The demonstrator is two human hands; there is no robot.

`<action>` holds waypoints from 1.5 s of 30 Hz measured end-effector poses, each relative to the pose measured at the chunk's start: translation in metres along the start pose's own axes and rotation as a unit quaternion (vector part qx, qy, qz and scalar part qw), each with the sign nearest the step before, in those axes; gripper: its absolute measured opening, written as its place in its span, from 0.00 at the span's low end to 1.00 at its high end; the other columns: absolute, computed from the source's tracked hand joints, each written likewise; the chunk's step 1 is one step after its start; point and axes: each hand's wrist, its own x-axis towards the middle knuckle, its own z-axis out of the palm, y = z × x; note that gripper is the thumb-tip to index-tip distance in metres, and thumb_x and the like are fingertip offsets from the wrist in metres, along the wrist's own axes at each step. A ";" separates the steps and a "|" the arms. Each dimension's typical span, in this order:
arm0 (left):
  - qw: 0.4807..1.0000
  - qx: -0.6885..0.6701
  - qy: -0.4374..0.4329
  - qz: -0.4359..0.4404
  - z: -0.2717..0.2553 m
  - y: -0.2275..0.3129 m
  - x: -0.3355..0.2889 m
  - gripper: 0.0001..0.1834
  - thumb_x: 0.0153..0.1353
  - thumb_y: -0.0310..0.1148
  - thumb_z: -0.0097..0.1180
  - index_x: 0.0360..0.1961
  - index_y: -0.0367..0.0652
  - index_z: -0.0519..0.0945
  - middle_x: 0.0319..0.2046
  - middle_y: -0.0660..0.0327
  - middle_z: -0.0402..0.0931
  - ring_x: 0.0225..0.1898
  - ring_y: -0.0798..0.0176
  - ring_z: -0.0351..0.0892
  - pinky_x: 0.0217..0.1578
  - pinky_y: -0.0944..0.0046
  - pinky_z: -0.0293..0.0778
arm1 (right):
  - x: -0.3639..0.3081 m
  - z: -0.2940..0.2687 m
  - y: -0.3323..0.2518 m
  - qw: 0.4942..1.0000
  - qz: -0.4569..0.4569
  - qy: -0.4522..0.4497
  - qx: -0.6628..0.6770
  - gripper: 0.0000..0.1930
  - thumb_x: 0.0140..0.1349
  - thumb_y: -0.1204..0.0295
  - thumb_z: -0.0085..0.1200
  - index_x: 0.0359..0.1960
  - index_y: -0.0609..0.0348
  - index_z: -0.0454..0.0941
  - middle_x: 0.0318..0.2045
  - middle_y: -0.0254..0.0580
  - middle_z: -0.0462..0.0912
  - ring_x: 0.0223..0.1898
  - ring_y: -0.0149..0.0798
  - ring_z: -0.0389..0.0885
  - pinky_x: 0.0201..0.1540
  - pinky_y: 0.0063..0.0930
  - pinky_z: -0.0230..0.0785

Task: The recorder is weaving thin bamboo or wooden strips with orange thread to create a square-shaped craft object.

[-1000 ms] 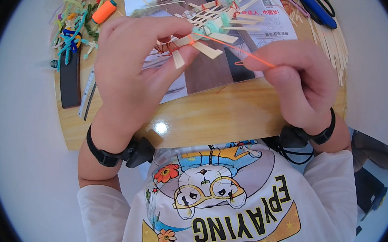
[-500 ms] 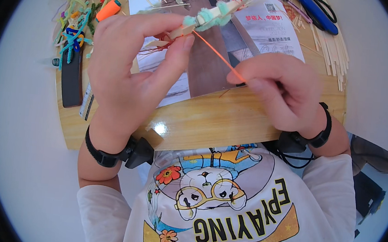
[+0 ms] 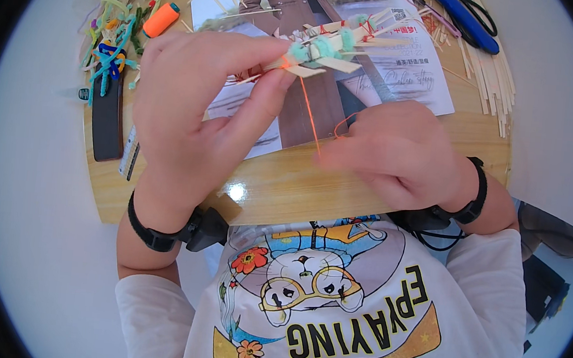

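Between thumb and forefinger, my left hand (image 3: 198,96) pinches one end of a small craft piece made of flat wooden strips (image 3: 337,64), wrapped with fuzzy mint-green pipe cleaner (image 3: 324,48) and red thread. It is held up above a printed poster (image 3: 305,123). An orange thread (image 3: 309,113) is wound round the piece by my left fingertips and runs down taut to my right hand (image 3: 391,154). My right hand is closed on that thread, lower and to the right, its fingertips slightly blurred. A loose loop of the thread shows above its knuckles.
At the left lie tangled coloured pipe cleaners (image 3: 109,58), an orange-capped tube (image 3: 161,20), a dark flat case (image 3: 106,119) and a ruler (image 3: 128,155). Blue-handled pliers (image 3: 464,17) and loose wooden strips (image 3: 493,81) lie at the right. The wooden table's front edge (image 3: 310,215) is close to me.
My right hand has moved down and slightly left, drawing the orange thread into a steeper line. My left hand has turned the craft piece, showing more of its strips.
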 end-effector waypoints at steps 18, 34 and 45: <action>0.999 -0.015 0.018 -0.040 0.001 0.005 0.000 0.17 0.46 0.20 0.66 0.39 0.46 0.80 0.29 0.69 0.80 0.27 0.69 0.76 0.39 0.64 0.62 | 0.000 0.003 -0.006 0.997 0.077 -0.029 -0.010 0.11 0.56 0.77 0.55 0.40 0.48 0.80 0.21 0.37 0.79 0.23 0.41 0.79 0.23 0.33 0.70; 0.999 -0.015 0.011 -0.050 0.000 -0.002 0.004 0.15 0.46 0.27 0.67 0.37 0.51 0.82 0.31 0.70 0.81 0.32 0.66 0.78 0.40 0.62 0.64 | 0.006 0.005 -0.001 0.998 0.040 -0.039 -0.039 0.15 0.52 0.76 0.57 0.43 0.47 0.79 0.24 0.36 0.79 0.27 0.41 0.80 0.26 0.34 0.70; 0.998 -0.035 0.034 -0.026 0.005 -0.001 0.001 0.17 0.44 0.21 0.66 0.38 0.48 0.82 0.31 0.68 0.82 0.28 0.67 0.76 0.36 0.64 0.63 | 0.004 0.013 -0.001 0.996 0.093 -0.005 0.009 0.08 0.60 0.71 0.57 0.41 0.51 0.81 0.25 0.39 0.82 0.26 0.45 0.81 0.29 0.33 0.74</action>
